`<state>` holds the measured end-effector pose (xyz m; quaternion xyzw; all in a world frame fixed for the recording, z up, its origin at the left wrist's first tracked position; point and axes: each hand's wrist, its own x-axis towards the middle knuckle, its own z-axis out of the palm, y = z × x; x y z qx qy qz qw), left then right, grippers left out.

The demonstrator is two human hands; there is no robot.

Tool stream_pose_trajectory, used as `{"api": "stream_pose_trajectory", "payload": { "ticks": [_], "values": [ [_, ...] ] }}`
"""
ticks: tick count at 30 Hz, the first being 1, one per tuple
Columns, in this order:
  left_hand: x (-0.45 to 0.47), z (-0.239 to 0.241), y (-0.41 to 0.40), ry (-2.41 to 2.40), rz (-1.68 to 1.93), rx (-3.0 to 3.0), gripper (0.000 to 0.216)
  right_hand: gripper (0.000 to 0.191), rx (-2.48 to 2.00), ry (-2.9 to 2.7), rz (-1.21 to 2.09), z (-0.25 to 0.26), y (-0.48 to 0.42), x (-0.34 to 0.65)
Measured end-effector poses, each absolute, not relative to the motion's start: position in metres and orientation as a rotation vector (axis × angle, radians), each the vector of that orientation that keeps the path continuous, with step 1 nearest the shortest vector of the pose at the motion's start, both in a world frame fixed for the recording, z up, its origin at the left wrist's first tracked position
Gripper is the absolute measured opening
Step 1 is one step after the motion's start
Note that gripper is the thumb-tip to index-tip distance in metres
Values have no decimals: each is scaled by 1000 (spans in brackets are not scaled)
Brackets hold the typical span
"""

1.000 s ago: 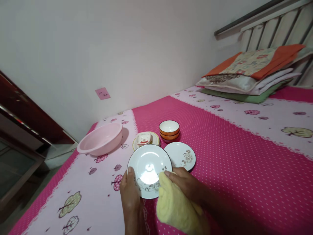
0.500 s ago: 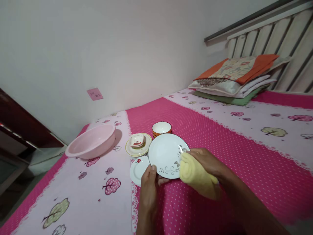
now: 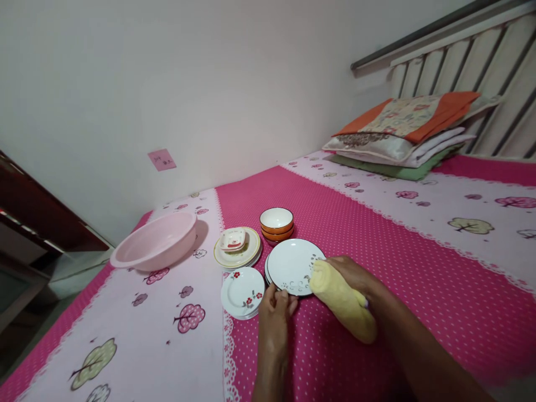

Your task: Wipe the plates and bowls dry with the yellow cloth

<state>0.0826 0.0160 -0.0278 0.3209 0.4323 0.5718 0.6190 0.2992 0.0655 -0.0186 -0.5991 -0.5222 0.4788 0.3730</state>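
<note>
A white plate with a grey floral pattern (image 3: 291, 265) lies on another plate on the pink dotted bedspread. My left hand (image 3: 278, 307) pinches its near rim with closed fingers. My right hand (image 3: 355, 274) is wrapped round a rolled yellow cloth (image 3: 341, 300), whose end touches the plate's right edge. To the left sits a small stack of white plates with red flowers (image 3: 243, 291).
Behind the plate stand stacked orange bowls (image 3: 277, 223) and a yellow-rimmed plate stack with a small square dish (image 3: 237, 248). A pink basin (image 3: 156, 241) sits at the left near the bed edge. Folded bedding (image 3: 405, 133) lies by the headboard at far right.
The floral plate, held tilted up half a second ago, now lies flat on the plate beneath it. My left hand slid to its near rim. The red-flowered plates are fully uncovered.
</note>
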Motion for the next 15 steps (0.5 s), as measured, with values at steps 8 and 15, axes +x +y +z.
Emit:
{"api": "stream_pose_trajectory", "payload": {
  "ticks": [8, 15],
  "values": [
    [80, -29, 20, 1059, 1341, 536, 72, 31, -1552, -1330, 1241, -24, 67, 294],
    [75, -13, 16, 1108, 1251, 533, 51, 29, -1543, -1339, 1261, -29, 68, 294]
  ]
}}
